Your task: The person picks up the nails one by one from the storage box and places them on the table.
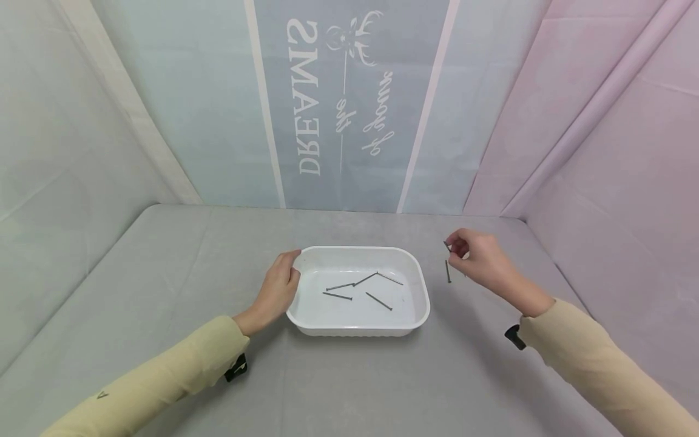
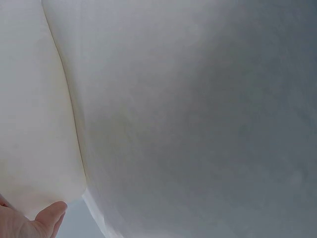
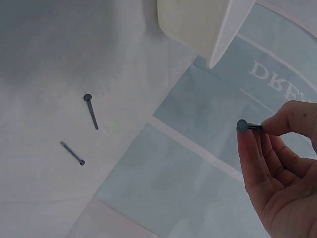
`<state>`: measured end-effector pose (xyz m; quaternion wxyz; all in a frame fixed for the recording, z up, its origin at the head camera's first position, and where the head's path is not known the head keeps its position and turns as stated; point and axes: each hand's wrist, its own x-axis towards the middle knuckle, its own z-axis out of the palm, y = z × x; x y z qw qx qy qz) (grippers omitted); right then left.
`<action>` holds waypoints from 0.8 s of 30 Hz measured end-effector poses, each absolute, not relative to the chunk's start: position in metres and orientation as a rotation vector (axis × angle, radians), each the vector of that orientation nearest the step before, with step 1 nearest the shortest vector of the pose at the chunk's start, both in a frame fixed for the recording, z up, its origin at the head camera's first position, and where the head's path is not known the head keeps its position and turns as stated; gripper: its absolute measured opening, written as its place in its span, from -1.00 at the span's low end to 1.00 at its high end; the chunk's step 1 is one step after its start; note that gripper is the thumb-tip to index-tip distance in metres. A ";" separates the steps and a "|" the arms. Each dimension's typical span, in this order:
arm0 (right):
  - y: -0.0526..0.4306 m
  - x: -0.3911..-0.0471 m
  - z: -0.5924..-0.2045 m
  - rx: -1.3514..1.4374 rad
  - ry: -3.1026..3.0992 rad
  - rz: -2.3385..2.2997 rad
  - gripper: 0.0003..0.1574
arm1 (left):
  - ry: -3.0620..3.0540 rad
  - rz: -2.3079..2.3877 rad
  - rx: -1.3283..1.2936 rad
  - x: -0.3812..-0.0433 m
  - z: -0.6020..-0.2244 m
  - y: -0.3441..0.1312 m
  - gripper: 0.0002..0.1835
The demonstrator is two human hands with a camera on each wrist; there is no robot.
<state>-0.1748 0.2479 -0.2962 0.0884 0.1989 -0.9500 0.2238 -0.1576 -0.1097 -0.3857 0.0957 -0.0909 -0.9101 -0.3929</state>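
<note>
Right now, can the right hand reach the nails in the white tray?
Likely yes: the white tray is open-topped, nothing covers the nails inside, though the right hand pinches another nail.

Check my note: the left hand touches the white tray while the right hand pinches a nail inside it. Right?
No: the right hand pinches the nail outside the white tray, to its right, per the head view. The rest stands.

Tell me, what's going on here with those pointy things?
A person is handling nails. The right hand pinches one nail above the grey table, to the right of the white tray. The left hand holds the tray's left edge. Five nails lie inside, and two loose nails lie on the table.
</note>
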 end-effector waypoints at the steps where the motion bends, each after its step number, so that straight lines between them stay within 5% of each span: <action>1: 0.249 -0.175 -0.296 0.581 -2.826 0.670 -0.78 | -2.696 -1.164 -0.267 -0.158 -0.386 -0.110 -0.57; 24: 0.278 -0.167 -0.297 0.245 -2.821 0.809 -0.76 | -2.701 -1.176 -0.254 -0.158 -0.385 -0.106 -0.56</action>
